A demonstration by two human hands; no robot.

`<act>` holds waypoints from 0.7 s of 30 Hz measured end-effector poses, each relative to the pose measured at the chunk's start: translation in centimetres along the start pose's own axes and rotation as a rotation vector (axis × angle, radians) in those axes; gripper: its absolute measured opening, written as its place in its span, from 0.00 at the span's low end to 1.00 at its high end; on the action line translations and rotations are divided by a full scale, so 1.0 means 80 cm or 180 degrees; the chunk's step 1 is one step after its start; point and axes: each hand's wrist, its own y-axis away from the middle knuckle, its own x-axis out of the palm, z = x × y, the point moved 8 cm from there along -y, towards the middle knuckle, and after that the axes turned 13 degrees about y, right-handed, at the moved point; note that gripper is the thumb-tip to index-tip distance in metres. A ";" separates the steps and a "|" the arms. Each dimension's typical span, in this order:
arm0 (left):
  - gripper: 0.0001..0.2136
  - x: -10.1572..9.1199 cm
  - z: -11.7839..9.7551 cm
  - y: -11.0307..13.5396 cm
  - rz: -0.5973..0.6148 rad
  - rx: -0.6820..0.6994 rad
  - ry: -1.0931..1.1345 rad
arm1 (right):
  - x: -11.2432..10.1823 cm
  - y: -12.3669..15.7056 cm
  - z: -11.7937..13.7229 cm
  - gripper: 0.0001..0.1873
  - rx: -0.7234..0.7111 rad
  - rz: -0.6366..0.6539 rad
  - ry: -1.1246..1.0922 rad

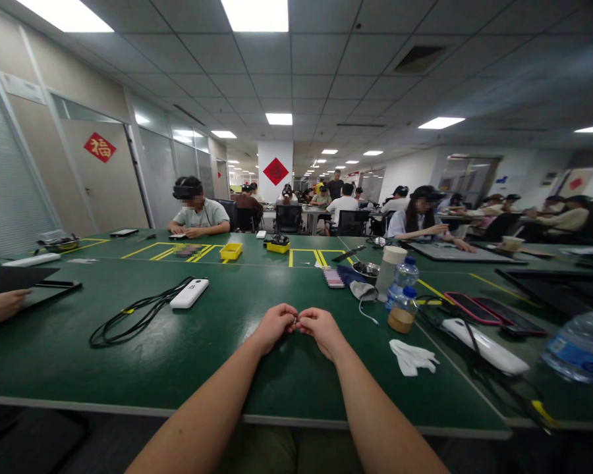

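My left hand (278, 325) and my right hand (320, 329) meet fingertip to fingertip just above the green table (202, 368). Both are closed in a pinch. Between the fingertips shows a tiny shiny metallic piece (295, 320), too small to name and mostly covered by the fingers. Which hand bears it more, I cannot tell. To the right of my right hand lies a crumpled white glove (413, 357). A white power bank (190, 293) with a coiled black cable (128, 319) rests left of my left hand.
Bottles (403, 309), a pale tumbler (390, 273) and a metal bowl (366, 269) stand on the right. Yellow trays (231, 251) sit farther back. Another white power bank (485, 346) and a large water bottle (580, 345) lie far right. A co-worker's hand (4, 307) reaches in from the left.
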 end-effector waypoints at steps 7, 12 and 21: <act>0.08 0.000 -0.005 0.002 -0.0001 0.0179 -0.0314 | 0.002 0.002 0.002 0.08 -0.0016 0.0052 0.0012; 0.09 -0.001 0.001 -0.001 0.0028 0.0119 -0.0159 | 0.002 0.001 0.001 0.09 -0.0009 0.0059 -0.0121; 0.09 -0.004 0.003 -0.003 -0.0125 0.0031 0.0034 | -0.001 -0.001 0.000 0.07 0.0014 -0.0030 -0.0140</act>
